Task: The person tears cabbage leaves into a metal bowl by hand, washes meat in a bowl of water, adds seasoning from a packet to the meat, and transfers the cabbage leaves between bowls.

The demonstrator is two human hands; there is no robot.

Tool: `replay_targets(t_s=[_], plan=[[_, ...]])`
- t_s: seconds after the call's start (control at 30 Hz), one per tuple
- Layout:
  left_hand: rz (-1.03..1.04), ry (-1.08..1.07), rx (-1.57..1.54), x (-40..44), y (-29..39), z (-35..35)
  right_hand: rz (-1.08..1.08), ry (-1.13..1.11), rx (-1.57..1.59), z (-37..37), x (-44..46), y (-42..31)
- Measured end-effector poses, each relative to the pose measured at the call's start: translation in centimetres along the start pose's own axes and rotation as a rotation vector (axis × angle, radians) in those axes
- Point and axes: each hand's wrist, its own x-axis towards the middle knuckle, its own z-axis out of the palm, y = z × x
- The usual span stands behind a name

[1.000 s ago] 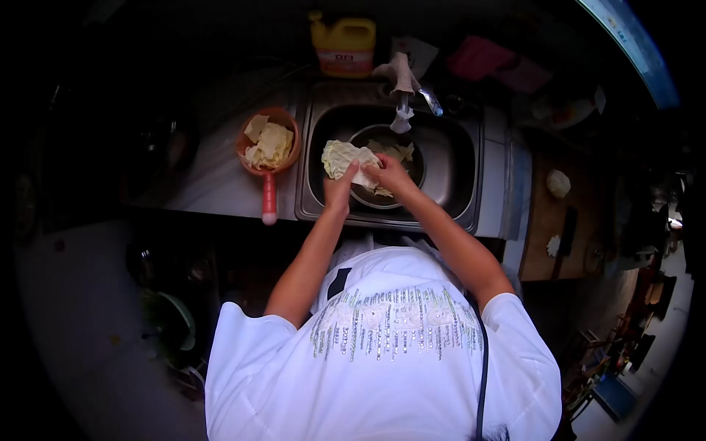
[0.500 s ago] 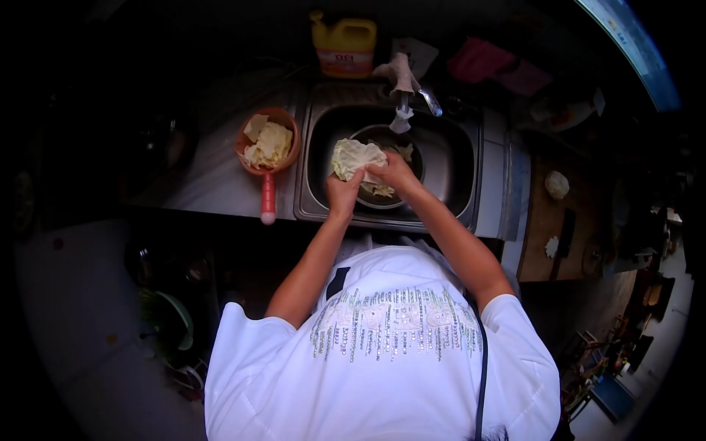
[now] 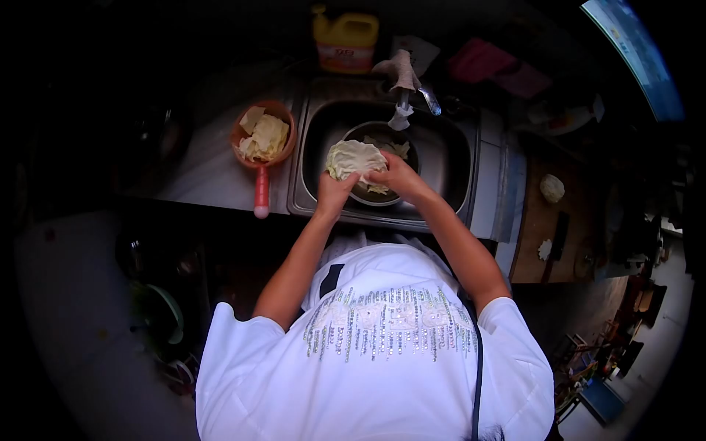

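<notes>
Both my hands grip a pale cabbage leaf (image 3: pixel 354 157) above a metal bowl (image 3: pixel 417 163) in the sink. My left hand (image 3: pixel 334 192) is closed on its lower left edge. My right hand (image 3: pixel 397 178) pinches its right side, thumb towards the other thumb. Cabbage pieces (image 3: pixel 398 149) lie in the bowl, partly hidden by the leaf and my hands. To the left, an orange strainer (image 3: pixel 239 132) with a red handle holds more torn cabbage leaves (image 3: pixel 266 137).
The sink (image 3: pixel 450 187) has a faucet (image 3: pixel 403 94) wrapped in cloth at its back. A yellow jug (image 3: pixel 346 44) stands behind. On the right, a cutting board (image 3: pixel 531 246) carries a knife (image 3: pixel 560 235) and a round pale cabbage piece (image 3: pixel 551 188).
The leaf has been turned and spread wider, its face tilted more towards me. My left hand has moved slightly left and down; both hands keep hold of it. The whole view has shifted slightly.
</notes>
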Motion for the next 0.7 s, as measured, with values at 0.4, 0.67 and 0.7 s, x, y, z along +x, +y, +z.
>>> replay_targets(t_s=[0.4,0.67,0.7], plan=[[0.119,0.118,0.441,-1.1,1.5,0.8,-0.001,0.120,-0.186,0.9,0.6,2.7],[0.087,0.108,0.444,-1.2,1.3,0.4,0.006,0.046,0.023,0.9,-0.6,1.5],[0.087,0.108,0.445,-0.9,1.2,0.2,0.005,0.046,0.024,0.8,-0.6,1.5]])
